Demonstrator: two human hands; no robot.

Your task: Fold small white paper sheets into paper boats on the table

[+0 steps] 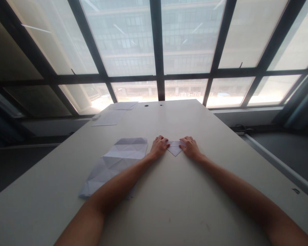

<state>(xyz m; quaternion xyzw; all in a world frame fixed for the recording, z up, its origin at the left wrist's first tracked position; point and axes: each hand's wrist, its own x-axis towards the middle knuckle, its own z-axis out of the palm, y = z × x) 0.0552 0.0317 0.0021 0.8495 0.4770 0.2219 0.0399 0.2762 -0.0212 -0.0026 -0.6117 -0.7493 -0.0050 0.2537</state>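
Note:
A small folded sheet of paper (175,149) lies on the white table, its pointed end towards me and a straight crease across its upper part. My left hand (159,146) grips its left end, fingers curled at the far side and thumb on the paper. At the right end, my right hand (190,147) holds it the same way, thumb pointing inwards. Both hands partly cover the paper's ends. Beside my left forearm rests a larger creased sheet of paper (123,150), marked with many fold lines; the forearm hides part of it.
The white table (184,119) stretches away to a large window (187,37) with dark frames. More white sheets (107,118) lie at its far left corner. Two dark round spots, one a hole (146,105), are near the far edge. A dark mark (296,191) shows at the right.

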